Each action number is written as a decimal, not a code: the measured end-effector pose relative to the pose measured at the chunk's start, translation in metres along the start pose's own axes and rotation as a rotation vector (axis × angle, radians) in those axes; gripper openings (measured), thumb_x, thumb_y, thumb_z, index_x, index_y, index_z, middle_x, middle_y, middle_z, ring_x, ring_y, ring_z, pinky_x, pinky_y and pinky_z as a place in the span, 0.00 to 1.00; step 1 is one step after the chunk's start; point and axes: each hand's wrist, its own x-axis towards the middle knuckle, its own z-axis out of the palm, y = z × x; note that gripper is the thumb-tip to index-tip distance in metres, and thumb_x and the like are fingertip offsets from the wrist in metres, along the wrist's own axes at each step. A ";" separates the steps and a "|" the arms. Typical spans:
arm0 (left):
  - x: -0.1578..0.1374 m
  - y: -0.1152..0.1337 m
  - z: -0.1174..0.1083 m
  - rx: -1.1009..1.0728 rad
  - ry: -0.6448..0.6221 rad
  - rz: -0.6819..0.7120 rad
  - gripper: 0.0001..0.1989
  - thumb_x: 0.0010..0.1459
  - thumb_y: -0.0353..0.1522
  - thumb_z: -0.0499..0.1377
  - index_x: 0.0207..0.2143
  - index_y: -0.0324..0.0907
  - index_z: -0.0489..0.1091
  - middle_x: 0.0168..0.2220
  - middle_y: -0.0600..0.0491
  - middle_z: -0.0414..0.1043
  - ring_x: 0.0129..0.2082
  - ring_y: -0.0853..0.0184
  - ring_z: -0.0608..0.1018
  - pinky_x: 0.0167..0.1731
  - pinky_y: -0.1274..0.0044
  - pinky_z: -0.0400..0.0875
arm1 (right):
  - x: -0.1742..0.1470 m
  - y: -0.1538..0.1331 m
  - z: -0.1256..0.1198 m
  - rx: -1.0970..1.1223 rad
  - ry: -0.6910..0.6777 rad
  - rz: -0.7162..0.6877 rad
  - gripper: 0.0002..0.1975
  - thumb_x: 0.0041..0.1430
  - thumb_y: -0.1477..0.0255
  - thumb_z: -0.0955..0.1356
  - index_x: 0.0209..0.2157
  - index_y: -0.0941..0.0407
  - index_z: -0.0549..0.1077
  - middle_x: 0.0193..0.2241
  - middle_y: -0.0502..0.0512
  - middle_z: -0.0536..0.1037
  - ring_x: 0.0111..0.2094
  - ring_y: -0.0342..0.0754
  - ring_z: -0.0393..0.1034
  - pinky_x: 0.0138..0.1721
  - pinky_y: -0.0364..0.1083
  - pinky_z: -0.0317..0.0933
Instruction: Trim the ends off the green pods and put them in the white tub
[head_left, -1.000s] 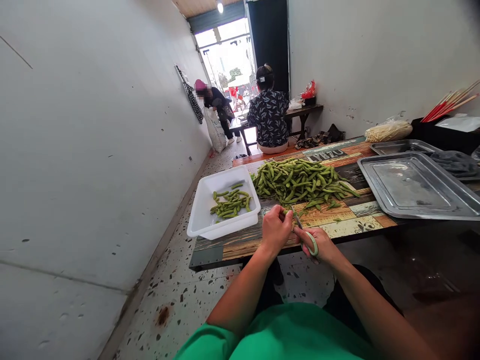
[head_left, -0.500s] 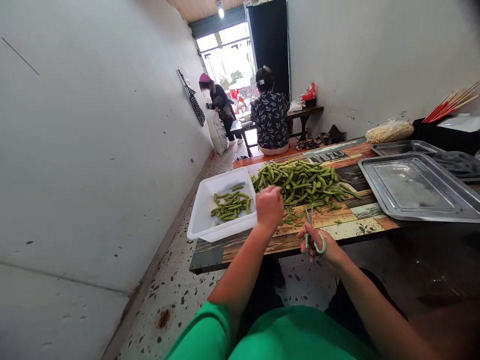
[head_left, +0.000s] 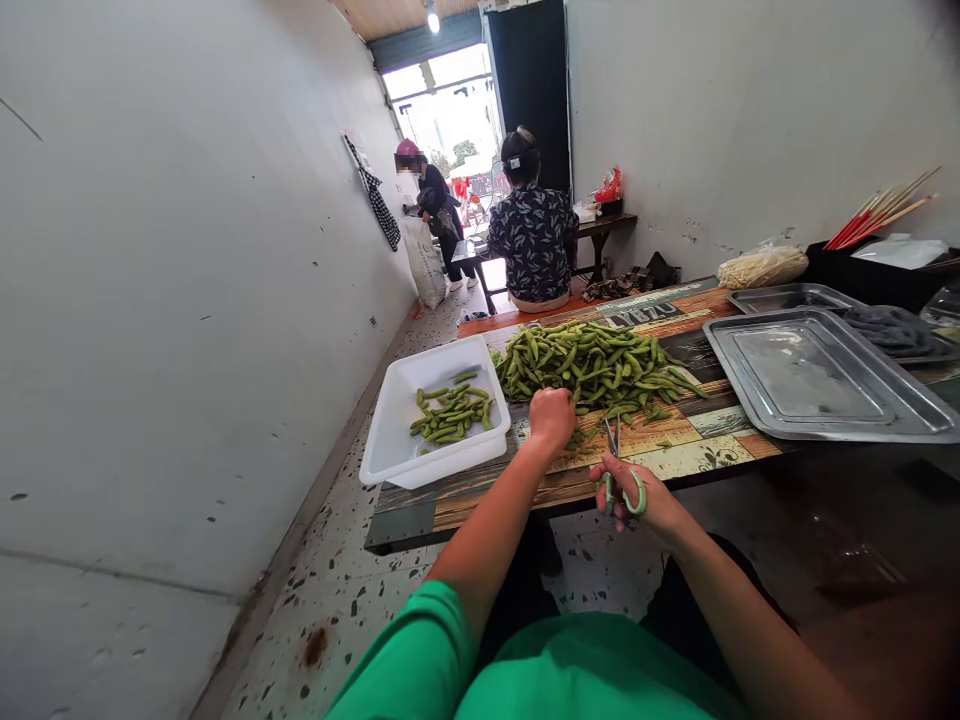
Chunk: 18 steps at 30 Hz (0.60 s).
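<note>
My left hand (head_left: 553,418) is closed at the near edge of a heap of green edamame pods (head_left: 592,362). Its fingertips touch or nearly touch the pods, and what they pinch is hidden behind the hand. In my right hand (head_left: 636,490) is a pair of scissors (head_left: 613,436) with pale green handles. Their blades point away from me, slightly parted, just short of the heap. Trimmed green bits lie on the tabletop between the hands. To the left, a white plastic tub (head_left: 390,440) holds a small batch of pods (head_left: 454,412).
The wood-patterned table (head_left: 480,485) carries metal trays (head_left: 817,375) on the right, a bag of skewers (head_left: 763,267) and a black box (head_left: 847,272) with red-tipped sticks. Ahead, a person (head_left: 534,235) sits facing away. Another person (head_left: 435,205) bends over a white sack (head_left: 424,262).
My left hand has moved from beside the tub, rightward to the near edge of the heap. My right hand keeps the scissors in about the same place. The view has shifted slightly.
</note>
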 end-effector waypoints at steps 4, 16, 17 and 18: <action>-0.035 -0.016 -0.007 -0.398 -0.008 -0.013 0.14 0.59 0.28 0.57 0.45 0.36 0.78 0.43 0.44 0.79 0.42 0.63 0.78 0.46 0.75 0.69 | 0.007 -0.001 0.000 -0.046 -0.029 0.011 0.31 0.52 0.40 0.64 0.35 0.57 0.66 0.17 0.48 0.72 0.14 0.39 0.56 0.13 0.40 0.58; -0.075 -0.023 -0.035 -0.767 -0.267 0.013 0.11 0.53 0.29 0.59 0.36 0.39 0.80 0.21 0.56 0.72 0.20 0.72 0.71 0.25 0.80 0.65 | 0.004 -0.007 0.001 -0.415 -0.052 -0.036 0.27 0.56 0.44 0.64 0.28 0.56 0.68 0.15 0.48 0.71 0.11 0.39 0.57 0.13 0.41 0.53; -0.075 -0.023 -0.036 -0.760 -0.265 0.015 0.11 0.52 0.29 0.59 0.36 0.39 0.80 0.21 0.56 0.72 0.20 0.72 0.71 0.25 0.80 0.65 | 0.004 -0.007 0.000 -0.450 -0.042 -0.047 0.27 0.55 0.44 0.65 0.25 0.56 0.67 0.14 0.48 0.70 0.11 0.39 0.57 0.13 0.41 0.52; -0.074 -0.024 -0.036 -0.755 -0.267 0.016 0.11 0.53 0.29 0.58 0.35 0.38 0.80 0.21 0.56 0.72 0.20 0.72 0.71 0.25 0.80 0.65 | 0.004 -0.007 0.000 -0.482 -0.029 -0.061 0.28 0.55 0.44 0.65 0.23 0.56 0.67 0.13 0.48 0.69 0.11 0.39 0.56 0.13 0.41 0.51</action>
